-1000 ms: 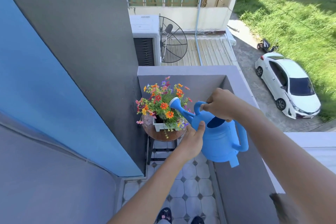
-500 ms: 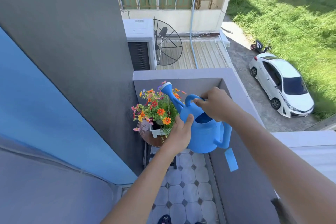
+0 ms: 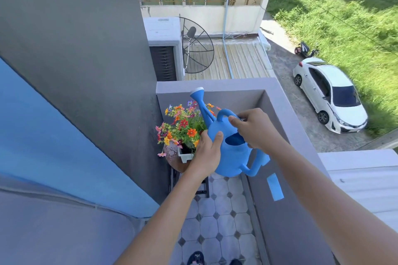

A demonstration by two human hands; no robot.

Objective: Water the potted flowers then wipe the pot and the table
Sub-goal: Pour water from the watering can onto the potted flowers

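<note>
A blue watering can (image 3: 231,153) hangs upright in the air beside the flowers, its spout pointing up and away. My right hand (image 3: 253,129) grips its top handle. My left hand (image 3: 206,154) presses against the can's left side. The potted flowers (image 3: 183,127), orange, red, yellow and purple, stand in a white pot (image 3: 185,156) on a small round brown table (image 3: 175,163) in the balcony corner. My left hand hides part of the pot and the table.
A grey balcony wall (image 3: 280,101) runs along the right and far side. A blue and grey wall (image 3: 86,92) stands on the left. The tiled floor (image 3: 217,221) is narrow. A blue tape patch (image 3: 275,187) marks the inner wall. My sandals (image 3: 197,258) show at the bottom.
The can tilted back from pouring: its spout rose from among the flowers to point upward. Both hands stayed on the can and moved slightly left.
</note>
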